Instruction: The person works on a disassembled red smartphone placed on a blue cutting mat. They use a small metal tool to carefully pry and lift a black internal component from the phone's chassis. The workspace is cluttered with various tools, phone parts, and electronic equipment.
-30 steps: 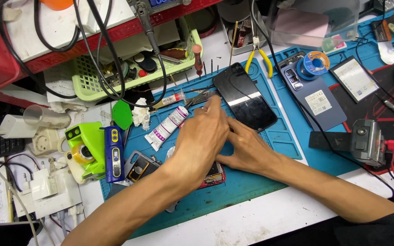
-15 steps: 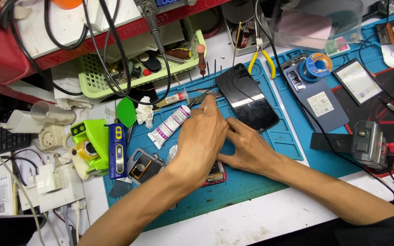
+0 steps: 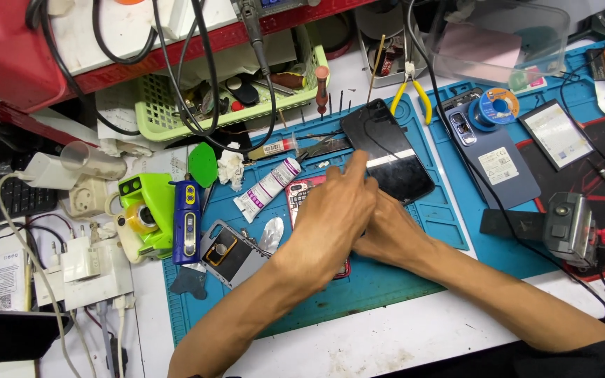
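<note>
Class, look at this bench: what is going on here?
A person works at a blue repair mat. The left hand lies over an opened phone with a red frame, a finger reaching to the black screen panel. The right hand is tucked beneath it. A white glue tube lies alongside.

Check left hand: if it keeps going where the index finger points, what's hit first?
Likely the black phone screen: the left hand points up-right, fingertip already at its lower edge. Whether it touches is unclear.
</note>
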